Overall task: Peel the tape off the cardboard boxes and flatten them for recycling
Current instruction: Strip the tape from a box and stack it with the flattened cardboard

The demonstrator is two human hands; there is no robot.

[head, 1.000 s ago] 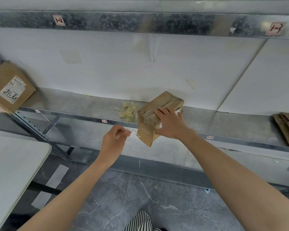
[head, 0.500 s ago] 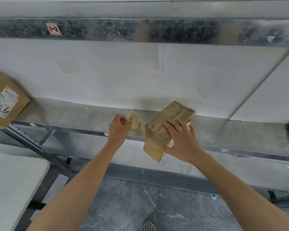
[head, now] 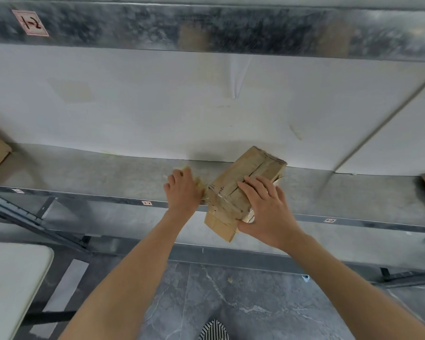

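**Metal shelf, taped box tilted at its front edge**

Behind the shelf stands a white back panel. The right hand grips the cardboard box, fingers laid over its taped top and thumb round the near end. The box sits tilted, its lower corner hanging past the shelf's front lip. Just left of the box, the left hand is curled round a crumpled wad of tape on the shelf.
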